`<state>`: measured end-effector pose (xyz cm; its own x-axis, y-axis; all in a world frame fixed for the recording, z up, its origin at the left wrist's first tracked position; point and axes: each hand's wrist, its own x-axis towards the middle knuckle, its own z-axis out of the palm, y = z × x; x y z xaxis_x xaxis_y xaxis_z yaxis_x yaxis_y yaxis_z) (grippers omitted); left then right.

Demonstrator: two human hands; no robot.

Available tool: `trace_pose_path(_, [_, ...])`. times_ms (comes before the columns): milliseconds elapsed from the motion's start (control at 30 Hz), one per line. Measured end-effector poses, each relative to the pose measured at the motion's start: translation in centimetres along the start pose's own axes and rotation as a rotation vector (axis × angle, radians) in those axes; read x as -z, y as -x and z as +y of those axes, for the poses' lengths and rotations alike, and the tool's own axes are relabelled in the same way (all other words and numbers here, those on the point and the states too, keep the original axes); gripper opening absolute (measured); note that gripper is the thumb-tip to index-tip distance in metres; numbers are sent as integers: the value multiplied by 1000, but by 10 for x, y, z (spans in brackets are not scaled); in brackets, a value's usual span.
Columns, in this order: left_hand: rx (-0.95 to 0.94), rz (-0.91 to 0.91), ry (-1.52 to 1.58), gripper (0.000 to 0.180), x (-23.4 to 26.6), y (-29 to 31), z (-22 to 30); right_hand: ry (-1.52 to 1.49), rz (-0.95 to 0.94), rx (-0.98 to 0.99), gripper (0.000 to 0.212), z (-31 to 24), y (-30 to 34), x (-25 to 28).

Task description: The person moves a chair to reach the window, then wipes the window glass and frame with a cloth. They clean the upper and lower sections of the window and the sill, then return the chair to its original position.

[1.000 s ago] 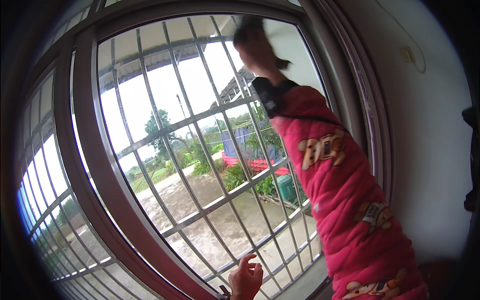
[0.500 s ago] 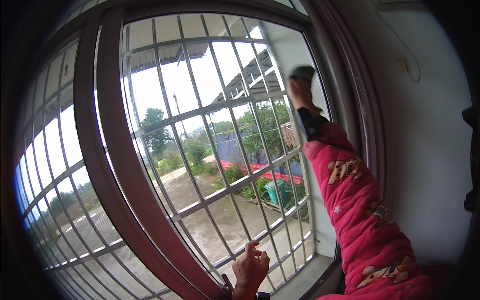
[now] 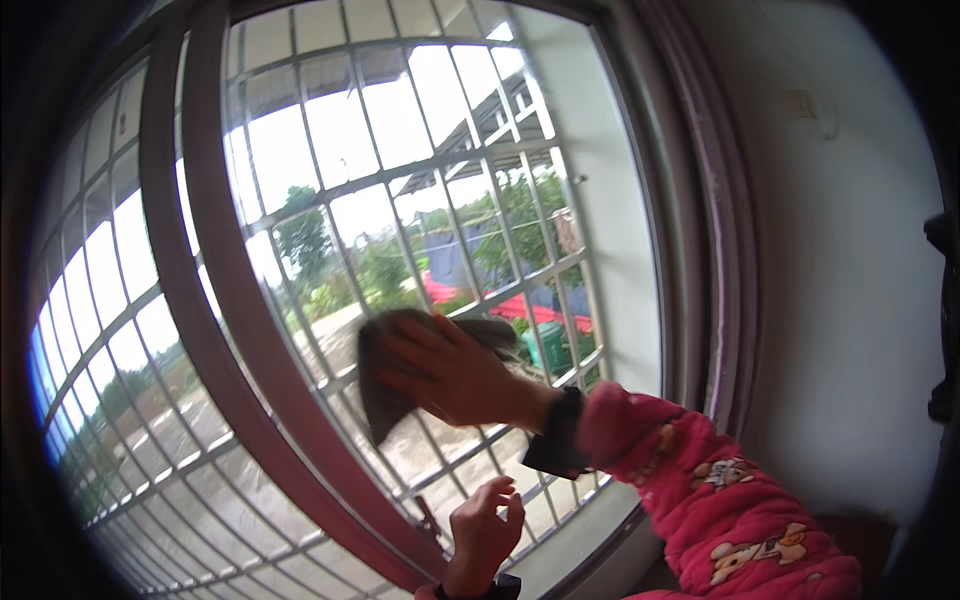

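A dark grey-green cloth (image 3: 378,395) lies against the window pane, low and left of its middle. My right hand (image 3: 462,372), in a quilted pink sleeve with a black band at the wrist, presses it there with the fingers laid over it. One end of the cloth sticks out beyond the hand to the right. Lower down, my left hand (image 3: 482,532) is raised near the bottom of the window, its fingers loosely bent and apart, with nothing seen in them. A dark latch (image 3: 429,517) on the window frame is just beside it.
Brownish-red window frame bars (image 3: 240,300) run down the left side. Metal security bars (image 3: 455,155) stand beyond the glass, with a yard and a green bin (image 3: 546,346) outside. On the right are the side frame (image 3: 680,200) and a pale wall (image 3: 830,300).
My right hand has come down and left across the pane with the cloth, from the upper right corner to the lower middle. The left hand has hardly moved; the view has shifted slightly.
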<state>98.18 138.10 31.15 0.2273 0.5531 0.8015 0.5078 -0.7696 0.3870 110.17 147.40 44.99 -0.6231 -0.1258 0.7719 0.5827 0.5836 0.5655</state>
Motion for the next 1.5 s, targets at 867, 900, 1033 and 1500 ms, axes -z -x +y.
trace_pose_path(867, [428,510,-476,13,206,178,-7,-489,243,-226,23,-67,43,17])
trace_pose_path(900, [457,563,-472,13,223,193,-14,-675,134,-386,25,-85,57,22])
trace_pose_path(1033, [463,656,-802,22,304,251,-57,-836,-162,-936,23,-146,75,44])
trace_pose_path(1500, [876,1204,-410,59,438,347,-146,-536,-306,-934,24,-215,77,63])
